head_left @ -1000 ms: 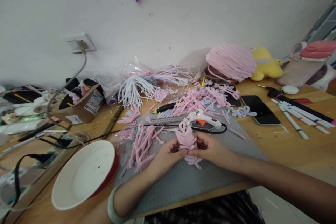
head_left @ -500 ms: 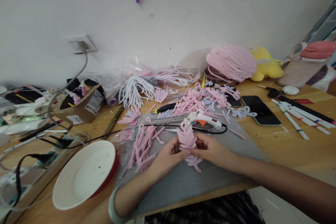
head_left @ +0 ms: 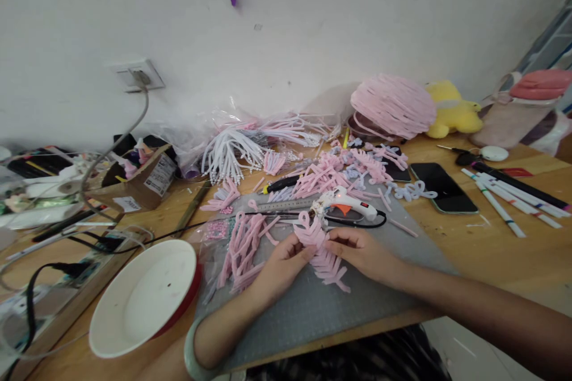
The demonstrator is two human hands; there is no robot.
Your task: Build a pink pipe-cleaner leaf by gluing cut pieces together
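Note:
A pink feather-shaped piece made of pipe cleaners [head_left: 325, 261], with a loop at its top end, is held over the grey cutting mat [head_left: 286, 321]. My left hand [head_left: 288, 259] pinches its left edge between thumb and fingers. On the other side, my right hand [head_left: 360, 255] grips the right edge with thumb and forefinger. Just beyond the piece lies a white hot glue gun [head_left: 360, 207] with an orange trigger and a small lit light. Pink pipe cleaner pieces [head_left: 243, 244] lie left of my left hand.
A white bowl [head_left: 143, 297] stands at the left, near a power strip [head_left: 84, 274] with cords. Behind the mat are heaped pink pieces [head_left: 324, 172] and white pipe cleaners [head_left: 232, 155]. A phone [head_left: 444, 187] and white sticks [head_left: 500, 205] lie to the right.
The pink feather-shaped piece has tilted, its looped top going left and its lower tip right. My right thumb has drawn back from the middle toward the right edge.

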